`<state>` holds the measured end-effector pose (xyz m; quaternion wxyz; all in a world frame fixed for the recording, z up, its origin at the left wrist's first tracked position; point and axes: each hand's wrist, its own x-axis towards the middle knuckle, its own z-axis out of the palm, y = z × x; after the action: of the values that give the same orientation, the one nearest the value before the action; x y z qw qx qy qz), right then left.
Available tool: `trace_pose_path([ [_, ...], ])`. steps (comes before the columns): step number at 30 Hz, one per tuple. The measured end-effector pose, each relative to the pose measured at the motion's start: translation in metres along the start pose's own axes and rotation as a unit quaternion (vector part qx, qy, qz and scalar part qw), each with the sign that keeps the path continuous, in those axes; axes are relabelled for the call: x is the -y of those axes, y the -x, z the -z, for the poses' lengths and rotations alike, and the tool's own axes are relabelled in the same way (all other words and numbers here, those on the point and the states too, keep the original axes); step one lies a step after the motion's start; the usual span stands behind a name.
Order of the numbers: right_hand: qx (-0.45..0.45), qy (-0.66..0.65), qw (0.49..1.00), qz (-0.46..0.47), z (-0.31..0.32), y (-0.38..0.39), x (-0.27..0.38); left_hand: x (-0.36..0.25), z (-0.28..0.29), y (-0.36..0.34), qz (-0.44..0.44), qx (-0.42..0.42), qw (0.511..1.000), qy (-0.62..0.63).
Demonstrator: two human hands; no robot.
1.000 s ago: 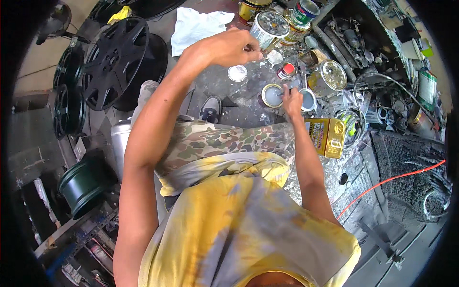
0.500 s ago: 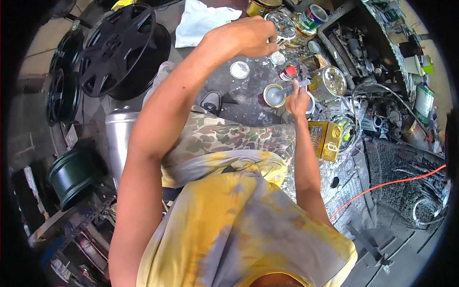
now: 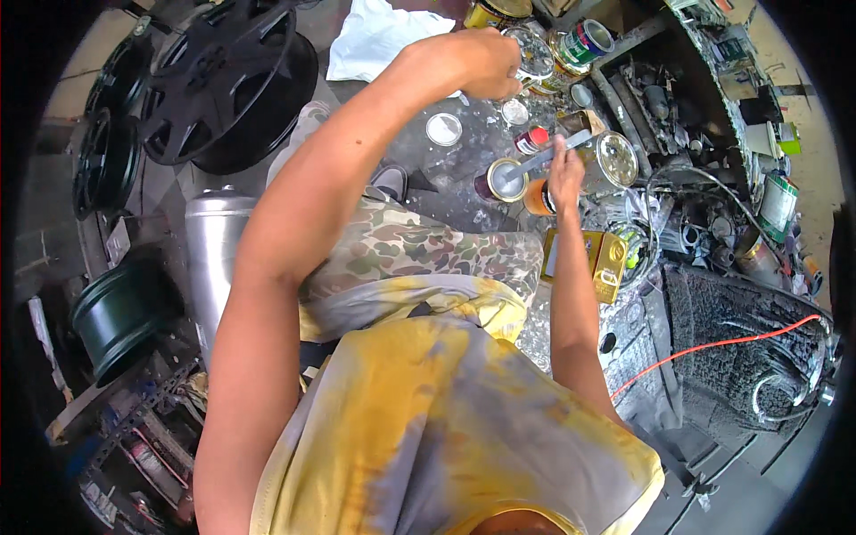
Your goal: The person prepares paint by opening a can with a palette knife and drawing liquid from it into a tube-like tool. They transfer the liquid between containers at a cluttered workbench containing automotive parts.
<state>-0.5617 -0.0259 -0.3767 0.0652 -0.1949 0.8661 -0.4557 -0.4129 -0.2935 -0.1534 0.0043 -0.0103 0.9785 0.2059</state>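
My right hand (image 3: 565, 175) is closed around a flat grey metal stirring stick (image 3: 546, 157). The stick slants left, its lower end at the mouth of an open round can (image 3: 503, 180) with pale grey contents. Just below that hand stands an orange container (image 3: 539, 198), partly hidden. My left hand (image 3: 489, 66) reaches far forward, fingers bent together beside a paint-stained can (image 3: 532, 55); whatever they may grip is hidden. A small red-topped jar (image 3: 532, 139) and a round white lid (image 3: 444, 129) lie between the hands and my shoe.
A gold rectangular tin (image 3: 610, 267) stands by my right forearm. A larger can (image 3: 615, 159) is right of the stick. Black wheel rims (image 3: 209, 89) and a silver cylinder (image 3: 214, 236) are at left. An orange cable (image 3: 713, 348) runs at lower right; a white bag (image 3: 374, 40) lies ahead.
My right hand has turned and shifted slightly right, and more of the stick now shows, slanting to the open can. My left hand stays by the stained can. The whole view has shifted a little.
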Motion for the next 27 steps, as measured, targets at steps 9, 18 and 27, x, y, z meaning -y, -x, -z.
trace_pose_path([
  [9,0.069,0.0,0.997,-0.035,-0.021,0.012,0.003,0.004,-0.003,0.0,0.038,0.017,0.999,-0.023],
  [18,0.007,0.187,0.981,0.055,-0.033,0.019,-0.061,-0.009,-0.001,-0.009,0.047,0.06,0.997,-0.03],
  [27,-0.014,0.067,0.996,-0.056,-0.002,-0.006,0.021,-0.011,-0.001,-0.009,0.095,0.086,0.988,-0.082],
])
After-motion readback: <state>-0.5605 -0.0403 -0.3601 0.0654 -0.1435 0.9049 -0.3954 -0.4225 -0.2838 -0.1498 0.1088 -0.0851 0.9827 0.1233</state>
